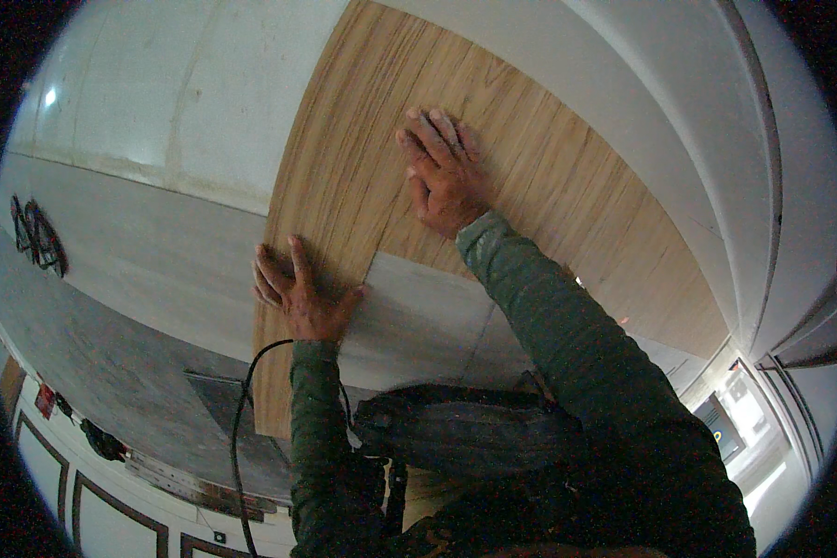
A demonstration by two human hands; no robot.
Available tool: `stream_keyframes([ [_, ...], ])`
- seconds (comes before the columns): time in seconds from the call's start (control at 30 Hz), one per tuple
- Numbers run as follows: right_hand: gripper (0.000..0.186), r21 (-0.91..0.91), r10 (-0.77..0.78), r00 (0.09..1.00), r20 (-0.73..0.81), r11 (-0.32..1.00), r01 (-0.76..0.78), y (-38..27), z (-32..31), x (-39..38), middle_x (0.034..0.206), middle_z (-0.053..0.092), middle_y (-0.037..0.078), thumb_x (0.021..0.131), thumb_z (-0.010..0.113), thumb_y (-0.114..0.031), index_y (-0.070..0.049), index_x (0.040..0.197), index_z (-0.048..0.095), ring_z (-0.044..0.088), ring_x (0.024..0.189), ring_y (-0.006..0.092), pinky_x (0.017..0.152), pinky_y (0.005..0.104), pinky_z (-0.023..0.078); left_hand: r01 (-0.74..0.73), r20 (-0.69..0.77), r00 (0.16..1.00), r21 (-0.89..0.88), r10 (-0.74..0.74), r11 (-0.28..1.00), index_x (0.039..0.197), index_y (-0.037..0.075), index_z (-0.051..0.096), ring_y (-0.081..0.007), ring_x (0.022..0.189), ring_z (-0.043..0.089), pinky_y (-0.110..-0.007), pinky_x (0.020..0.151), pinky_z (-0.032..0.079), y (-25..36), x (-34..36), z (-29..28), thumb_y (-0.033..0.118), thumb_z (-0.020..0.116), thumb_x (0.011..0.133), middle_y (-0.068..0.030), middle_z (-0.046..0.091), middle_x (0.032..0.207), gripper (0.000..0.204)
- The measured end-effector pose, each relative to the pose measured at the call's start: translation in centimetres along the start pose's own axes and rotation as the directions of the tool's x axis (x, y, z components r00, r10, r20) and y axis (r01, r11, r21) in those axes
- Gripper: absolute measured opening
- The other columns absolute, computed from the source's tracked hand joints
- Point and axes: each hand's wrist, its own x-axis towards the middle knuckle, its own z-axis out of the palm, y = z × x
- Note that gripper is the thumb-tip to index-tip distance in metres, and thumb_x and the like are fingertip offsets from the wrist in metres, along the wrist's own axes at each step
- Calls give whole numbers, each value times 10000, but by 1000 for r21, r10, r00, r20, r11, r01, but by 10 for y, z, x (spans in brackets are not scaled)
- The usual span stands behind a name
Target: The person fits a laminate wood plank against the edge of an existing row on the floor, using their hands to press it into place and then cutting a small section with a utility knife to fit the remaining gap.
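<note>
A wood-grain panel (530,158) spreads across the upper middle, with a narrow wood-grain strip (321,195) running down its left side. My left hand (307,302) lies across the lower part of the strip, fingers spread. Its fingertips reach the strip's left edge and its thumb points to the right edge. Higher and to the right, my right hand (448,181) rests on the panel, fingers stretched out and pale with dust at the tips. Neither hand holds a thing.
Grey panels (428,316) lie right of the strip, and a grey band (149,242) left of it. Coiled black cords (39,237) are at far left. A black cable (239,456) loops by my left forearm. A bright opening (739,418) shows at lower right.
</note>
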Motion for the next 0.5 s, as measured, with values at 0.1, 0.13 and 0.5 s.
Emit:
stream_keyframes([
  [0.1,500,18,-9,1000,-20,1000,10,-1,0,1,1494,373,97,834,568,-173,-94,1326,525,311,1389,336,1143,529,203,-7,-20,1000,-6,7,1000,1523,213,225,-503,1404,53,-643,1094,89,1,-1,0,578,831,519,-286,30,1546,1227],
  [0.13,486,35,-13,999,-46,999,15,1,0,0,1486,388,88,836,567,-155,-101,1318,533,330,1378,334,1131,528,211,6,-5,1000,-3,-6,1000,1521,206,230,-502,1405,52,-640,1095,92,3,0,0,556,843,509,-290,28,1545,1235],
  [0.5,455,65,-12,999,-50,998,16,0,0,0,1462,404,106,817,560,-120,-75,1270,560,346,1358,357,1124,536,231,53,34,998,-1,-53,999,1513,210,249,-512,1395,56,-623,1109,107,3,-3,2,515,863,499,-286,30,1546,1223],
])
